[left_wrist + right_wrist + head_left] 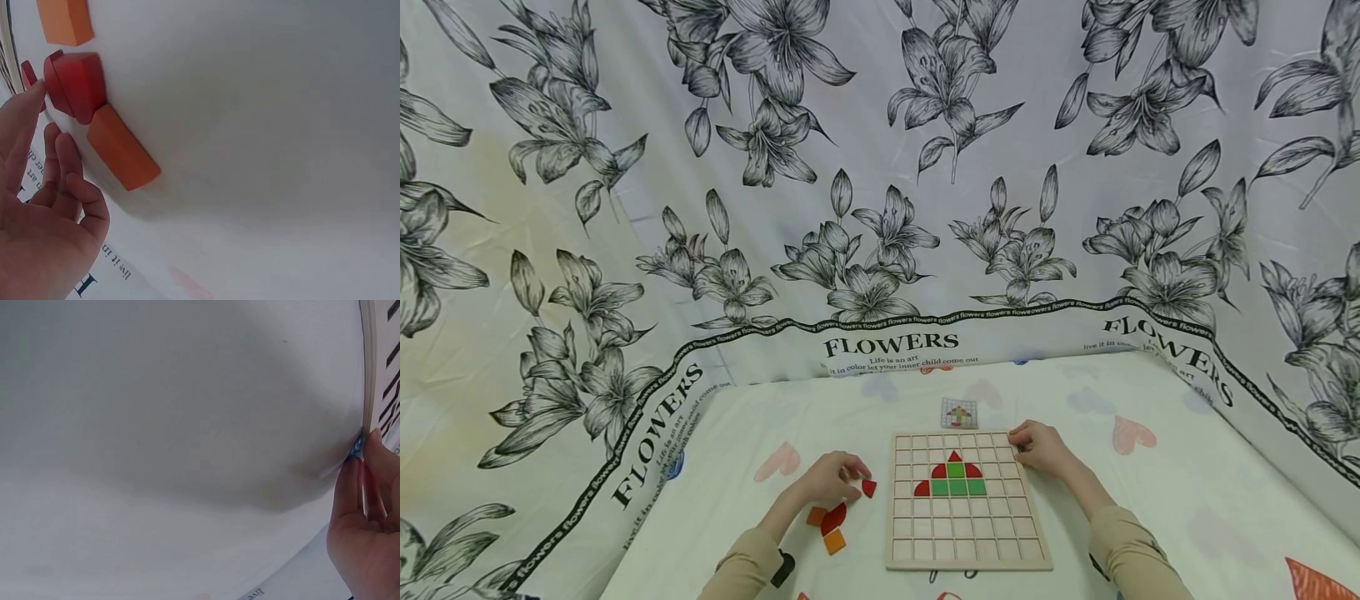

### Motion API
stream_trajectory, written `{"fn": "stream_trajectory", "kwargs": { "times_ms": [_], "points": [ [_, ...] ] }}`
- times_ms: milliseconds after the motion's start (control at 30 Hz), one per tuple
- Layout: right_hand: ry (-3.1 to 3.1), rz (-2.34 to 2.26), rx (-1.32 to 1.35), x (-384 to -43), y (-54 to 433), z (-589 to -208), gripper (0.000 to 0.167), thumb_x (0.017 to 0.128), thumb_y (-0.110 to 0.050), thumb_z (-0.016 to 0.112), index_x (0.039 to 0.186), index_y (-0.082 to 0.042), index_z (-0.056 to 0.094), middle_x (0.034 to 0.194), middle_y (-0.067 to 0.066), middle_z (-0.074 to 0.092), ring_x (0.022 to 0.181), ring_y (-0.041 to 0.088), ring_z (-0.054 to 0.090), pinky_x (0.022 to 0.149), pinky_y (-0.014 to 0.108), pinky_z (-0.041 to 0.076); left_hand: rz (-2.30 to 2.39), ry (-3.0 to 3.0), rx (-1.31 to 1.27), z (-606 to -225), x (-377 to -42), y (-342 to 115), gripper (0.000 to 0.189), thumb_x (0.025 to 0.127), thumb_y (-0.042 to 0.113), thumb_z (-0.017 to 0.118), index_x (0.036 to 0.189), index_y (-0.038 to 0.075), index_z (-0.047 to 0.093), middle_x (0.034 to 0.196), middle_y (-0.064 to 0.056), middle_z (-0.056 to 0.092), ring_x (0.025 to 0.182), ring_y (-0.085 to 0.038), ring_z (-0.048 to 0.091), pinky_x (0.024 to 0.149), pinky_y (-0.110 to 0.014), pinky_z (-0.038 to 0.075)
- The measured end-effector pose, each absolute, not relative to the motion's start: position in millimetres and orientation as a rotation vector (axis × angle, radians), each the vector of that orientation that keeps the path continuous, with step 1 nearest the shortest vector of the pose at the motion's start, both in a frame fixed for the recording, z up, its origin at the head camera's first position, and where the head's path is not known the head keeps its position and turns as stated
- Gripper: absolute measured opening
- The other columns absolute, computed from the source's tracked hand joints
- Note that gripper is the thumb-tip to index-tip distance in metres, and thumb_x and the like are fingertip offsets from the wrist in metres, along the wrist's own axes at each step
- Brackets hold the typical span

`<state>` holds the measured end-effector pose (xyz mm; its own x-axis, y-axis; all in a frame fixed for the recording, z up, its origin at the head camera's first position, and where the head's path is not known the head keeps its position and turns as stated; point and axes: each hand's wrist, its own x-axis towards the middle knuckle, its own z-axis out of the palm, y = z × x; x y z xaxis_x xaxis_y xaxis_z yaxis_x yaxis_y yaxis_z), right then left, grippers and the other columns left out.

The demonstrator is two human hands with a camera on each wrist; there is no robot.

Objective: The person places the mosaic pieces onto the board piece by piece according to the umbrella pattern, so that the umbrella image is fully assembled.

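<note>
A wooden grid board [970, 554] lies on the cloth, with red and green pieces set in its upper middle cells. My right hand [1043, 448] holds the board's far right corner between thumb and fingers. In the right wrist view, a small blue patterned patch [356, 447] shows by the fingertips; what it is I cannot tell. Left of the board, my left hand [831, 479] hovers with fingers loosely bent, a gap between thumb and fingers. Just beyond its fingertips lies a red quarter-round block [868, 488]. Closer to its wrist are more red blocks [833, 520] and an orange block [834, 542].
A small picture card [959, 413] with a coloured grid pattern lies behind the board. Another orange block [816, 516] sits beside the red ones. The white cloth [1120, 400] has printed hearts, and a flower-printed curtain [880, 167] rises around the back and sides.
</note>
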<state>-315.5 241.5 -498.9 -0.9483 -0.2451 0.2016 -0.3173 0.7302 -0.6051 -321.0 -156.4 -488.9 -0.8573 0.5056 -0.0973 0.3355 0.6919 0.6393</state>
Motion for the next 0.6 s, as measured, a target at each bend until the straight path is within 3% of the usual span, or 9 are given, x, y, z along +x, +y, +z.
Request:
{"fn": "stream_trajectory", "kwargs": {
  "times_ms": [167, 333, 600],
  "points": [
    [-2.828, 1.017, 0.444, -315.7, 241.6, -497.1, 0.028, 0.075, 0.005, 0.071, 0.102, 0.013, 0.067, 0.104, 0.021, 0.063, 0.094, 0.038, 0.062, 0.079, 0.041, 0.053, 0.9, 2.669, 0.662, -489.0, -318.6, -154.2, 0.007, 0.081, 0.01, 0.073, 0.085, 0.01, 0.067, 0.083, -0.001, 0.059, 0.076, -0.016, 0.048, 0.066, -0.029, 0.042],
    [-2.846, 1.058, 0.423, -315.1, 240.4, -494.8, 0.028, 0.076, 0.005, 0.071, 0.103, 0.013, 0.067, 0.105, 0.02, 0.063, 0.097, 0.039, 0.061, 0.081, 0.041, 0.053, 0.913, 2.657, 0.668, -485.8, -316.7, -153.3, 0.01, 0.08, 0.01, 0.073, 0.079, 0.006, 0.065, 0.075, -0.001, 0.058, 0.067, -0.014, 0.046, 0.06, -0.027, 0.039],
    [-2.851, 1.041, 0.426, -314.4, 240.5, -494.9, 0.029, 0.076, 0.005, 0.071, 0.103, 0.013, 0.067, 0.105, 0.02, 0.063, 0.096, 0.039, 0.061, 0.08, 0.042, 0.053, 0.929, 2.587, 0.82, -489.9, -318.4, -149.0, 0.021, 0.081, 0.011, 0.073, 0.101, 0.01, 0.067, 0.088, -0.006, 0.06, 0.073, -0.013, 0.048, 0.065, -0.025, 0.041]
  ]
}}
